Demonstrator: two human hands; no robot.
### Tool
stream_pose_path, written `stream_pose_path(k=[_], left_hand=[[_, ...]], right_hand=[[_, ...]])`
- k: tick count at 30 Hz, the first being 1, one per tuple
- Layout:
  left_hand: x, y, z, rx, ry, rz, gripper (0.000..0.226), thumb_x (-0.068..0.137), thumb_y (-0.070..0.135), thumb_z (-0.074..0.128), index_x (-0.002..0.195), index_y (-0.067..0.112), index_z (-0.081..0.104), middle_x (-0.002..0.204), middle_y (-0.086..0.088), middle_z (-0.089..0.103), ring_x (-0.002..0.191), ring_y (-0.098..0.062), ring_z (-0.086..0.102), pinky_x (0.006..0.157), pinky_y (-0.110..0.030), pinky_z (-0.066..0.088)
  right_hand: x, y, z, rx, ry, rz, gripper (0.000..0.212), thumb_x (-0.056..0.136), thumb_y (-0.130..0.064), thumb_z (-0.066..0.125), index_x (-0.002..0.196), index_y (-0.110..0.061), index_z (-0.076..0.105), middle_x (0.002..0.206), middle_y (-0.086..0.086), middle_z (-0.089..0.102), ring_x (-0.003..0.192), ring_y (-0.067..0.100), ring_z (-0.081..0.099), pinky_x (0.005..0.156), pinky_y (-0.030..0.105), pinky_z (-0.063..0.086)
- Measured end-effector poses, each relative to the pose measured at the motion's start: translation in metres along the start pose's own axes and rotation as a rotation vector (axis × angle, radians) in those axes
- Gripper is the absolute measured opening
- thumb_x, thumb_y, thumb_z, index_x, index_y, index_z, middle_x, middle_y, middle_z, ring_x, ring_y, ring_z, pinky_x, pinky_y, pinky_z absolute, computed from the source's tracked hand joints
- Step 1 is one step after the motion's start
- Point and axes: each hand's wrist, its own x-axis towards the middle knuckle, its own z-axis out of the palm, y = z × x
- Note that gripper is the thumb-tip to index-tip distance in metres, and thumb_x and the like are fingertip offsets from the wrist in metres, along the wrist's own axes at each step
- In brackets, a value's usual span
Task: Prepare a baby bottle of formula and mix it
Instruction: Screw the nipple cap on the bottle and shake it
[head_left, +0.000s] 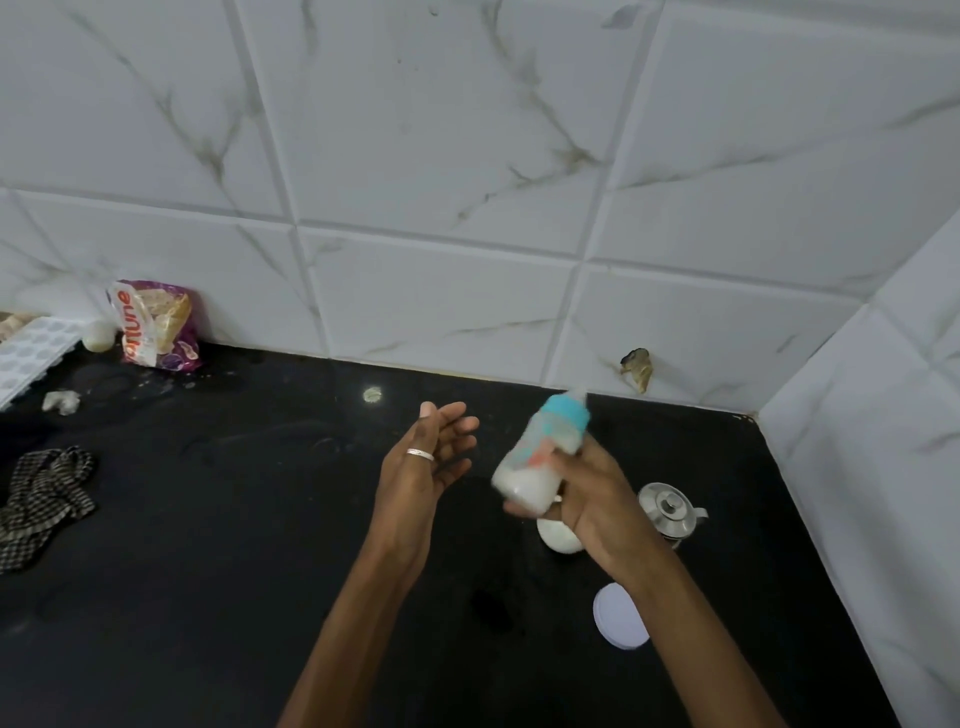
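Observation:
My right hand (592, 499) grips a baby bottle (540, 452) above the black counter. The bottle has a teal cap and white milk in its lower part. It is tilted, cap up and to the right, and blurred by motion. My left hand (431, 457) hovers just left of the bottle, fingers spread and palm turned toward it, holding nothing; a silver ring sits on one finger. Under my right hand a white container (558, 540) stands on the counter, partly hidden.
A small steel pot with a lid (670, 512) stands right of my hand, a white round lid (621, 616) lies nearer me. At far left are a purple packet (156, 325), a white tray (26, 358) and a checked cloth (41, 493). Tiled walls close the back and right.

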Motion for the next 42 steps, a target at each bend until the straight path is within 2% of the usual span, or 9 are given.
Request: stream_pose_path(k=[7,12,16,21,25,30,34,39,42], left_hand=[[0.002,-0.002,-0.002,0.003,0.003,-0.012,0.059,0.087,0.06,0.048,0.121,0.017,0.071,0.115,-0.005,0.077,0.107,-0.02,0.071,0.093,-0.037,0.054],[0.001,-0.003,-0.001,0.008,0.011,-0.013,0.06,0.087,0.061,0.049,0.12,0.017,0.072,0.115,-0.005,0.077,0.108,-0.02,0.071,0.093,-0.037,0.054],[0.001,-0.003,0.0,0.021,-0.008,-0.021,0.06,0.086,0.061,0.048,0.121,0.018,0.071,0.116,-0.004,0.077,0.111,-0.021,0.071,0.097,-0.039,0.054],[0.001,-0.002,0.0,0.02,0.009,-0.02,0.059,0.086,0.061,0.048,0.119,0.019,0.072,0.114,-0.004,0.077,0.11,-0.021,0.07,0.095,-0.037,0.054],[0.0,-0.003,-0.001,0.024,0.001,-0.027,0.058,0.086,0.061,0.047,0.119,0.02,0.072,0.114,-0.003,0.078,0.111,-0.021,0.071,0.096,-0.038,0.054],[0.0,-0.002,-0.001,0.018,0.02,-0.017,0.059,0.085,0.062,0.048,0.118,0.019,0.073,0.114,-0.003,0.078,0.108,-0.02,0.071,0.096,-0.038,0.054],[0.0,-0.004,0.0,0.031,0.003,-0.025,0.058,0.087,0.061,0.047,0.118,0.02,0.072,0.115,-0.003,0.077,0.113,-0.023,0.07,0.099,-0.04,0.053],[-0.001,-0.002,0.001,0.031,0.017,-0.016,0.058,0.086,0.061,0.048,0.117,0.019,0.073,0.113,-0.003,0.078,0.112,-0.023,0.07,0.097,-0.038,0.054],[-0.002,-0.002,0.001,0.043,0.003,-0.03,0.061,0.085,0.062,0.048,0.119,0.018,0.072,0.115,-0.004,0.077,0.114,-0.024,0.07,0.1,-0.041,0.054]], right_hand=[[-0.002,0.004,-0.003,-0.182,-0.053,0.028,0.063,0.079,-0.025,0.08,0.135,-0.018,0.054,0.129,0.024,0.06,0.116,0.036,0.066,0.081,0.053,0.06],[0.004,-0.003,0.001,0.058,0.11,-0.107,0.045,0.086,-0.022,0.076,0.125,-0.016,0.055,0.117,0.017,0.063,0.107,0.03,0.07,0.08,0.053,0.061],[-0.002,0.002,-0.002,-0.299,-0.094,0.012,0.062,0.079,-0.023,0.078,0.135,-0.022,0.053,0.125,0.018,0.066,0.115,0.032,0.067,0.087,0.048,0.06],[0.007,-0.001,-0.001,0.008,0.07,-0.084,0.067,0.074,-0.034,0.084,0.13,-0.015,0.053,0.124,0.021,0.064,0.112,0.033,0.069,0.082,0.052,0.06],[0.003,0.002,-0.004,-0.239,-0.099,0.018,0.064,0.079,-0.024,0.078,0.137,-0.018,0.051,0.132,0.025,0.061,0.121,0.037,0.064,0.092,0.056,0.057],[0.006,-0.005,-0.004,0.017,0.013,-0.073,0.095,0.052,-0.04,0.099,0.131,-0.014,0.052,0.121,0.019,0.07,0.114,0.035,0.068,0.082,0.051,0.061],[-0.004,0.002,-0.001,-0.341,-0.164,0.031,0.067,0.079,-0.025,0.08,0.138,-0.02,0.049,0.125,0.013,0.069,0.117,0.027,0.068,0.085,0.039,0.059],[0.002,0.005,0.001,0.048,-0.033,-0.018,0.073,0.072,-0.03,0.088,0.135,-0.012,0.053,0.128,0.024,0.064,0.118,0.037,0.066,0.082,0.049,0.059],[-0.002,0.007,0.004,-0.219,-0.128,0.034,0.061,0.08,-0.025,0.078,0.135,-0.016,0.054,0.13,0.023,0.064,0.118,0.034,0.066,0.088,0.047,0.059]])
